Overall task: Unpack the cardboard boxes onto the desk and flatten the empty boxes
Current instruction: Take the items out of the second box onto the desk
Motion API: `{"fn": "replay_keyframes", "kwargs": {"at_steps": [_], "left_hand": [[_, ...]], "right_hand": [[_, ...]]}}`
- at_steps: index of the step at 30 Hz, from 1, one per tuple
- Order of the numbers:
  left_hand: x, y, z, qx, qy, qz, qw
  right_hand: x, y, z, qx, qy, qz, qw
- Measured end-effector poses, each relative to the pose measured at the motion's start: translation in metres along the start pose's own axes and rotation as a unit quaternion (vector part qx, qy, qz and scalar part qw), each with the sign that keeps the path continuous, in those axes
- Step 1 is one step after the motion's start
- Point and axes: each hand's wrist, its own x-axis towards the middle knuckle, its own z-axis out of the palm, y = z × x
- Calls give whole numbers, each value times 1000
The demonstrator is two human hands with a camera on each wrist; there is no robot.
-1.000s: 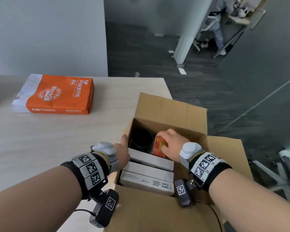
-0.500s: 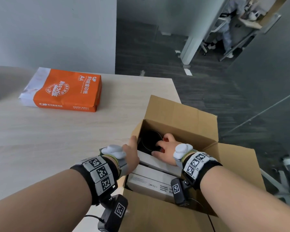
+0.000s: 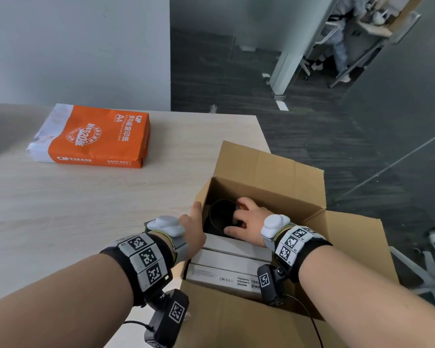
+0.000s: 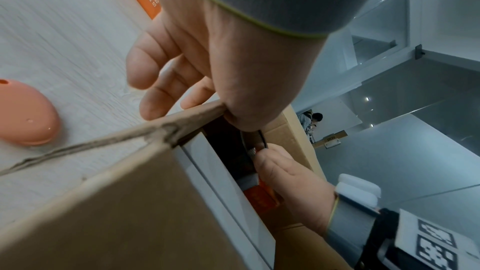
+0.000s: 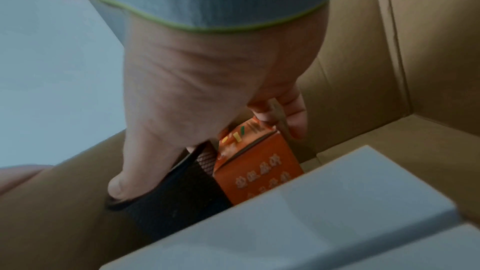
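An open cardboard box [image 3: 269, 169] stands at the desk's right edge. My left hand [image 3: 194, 229] grips its left wall, thumb inside and fingers [image 4: 155, 98] outside. My right hand [image 3: 249, 219] reaches into the far part of the box and holds the rim of a black mesh cup [image 3: 220, 217], its thumb [image 5: 122, 182] on the rim of the cup [image 5: 176, 196]. A small orange carton [image 5: 254, 167] stands right of the cup, under my fingers. White flat boxes [image 3: 226, 270] fill the near part of the box.
An orange ream of A4 paper [image 3: 96, 139] lies at the back left of the light wooden desk [image 3: 86, 209]. A pink rounded object [image 4: 23, 114] sits on the desk beside the box. Dark floor and a glass wall lie to the right.
My right hand has moved left from the orange carton onto the black mesh cup. My left hand has stayed on the box's left wall.
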Motion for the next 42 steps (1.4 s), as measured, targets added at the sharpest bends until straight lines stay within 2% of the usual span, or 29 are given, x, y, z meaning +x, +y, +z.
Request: {"fn": "replay_keyframes", "kwargs": {"at_steps": [3,9,11,13,16,18,21,24,26,29,33,36,42], "left_hand": [[3,-4,5,6,-9,3,1000],[0,-25,-12,-132,-23,40,990],[-7,-38,-28,-249,-6,43,968],[-14,-51,-47,-394,9,54,917],[-23,-63,-71,-506,35,137,851],[-31,-66,-86,-503,51,203,839],[-38,-82,-94,-471,121,225,844],[-43,-112,-87,-491,195,184,829],[-45,-138,-76,-507,213,155,821],[-44,-180,-52,-562,216,102,792],[-36,-219,-20,-623,212,56,751],[-26,-241,1,-658,233,7,716],[0,-270,35,-675,299,-112,665]], "right_hand": [[-13,5,-10,28,39,-13,999],[-58,5,-55,85,116,-70,987],[-70,-3,-72,92,124,-87,984],[-74,-18,-86,89,130,-112,981],[-70,-46,-100,68,159,-159,972],[-59,-68,-106,69,183,-191,962],[-36,-108,-111,73,195,-229,951],[-15,-144,-112,90,160,-269,945],[0,-166,-109,92,112,-314,938],[27,-198,-95,75,28,-350,933],[60,-236,-70,54,3,-366,929],[81,-266,-50,71,-3,-316,946],[129,-288,-15,6,62,-158,986]]}}
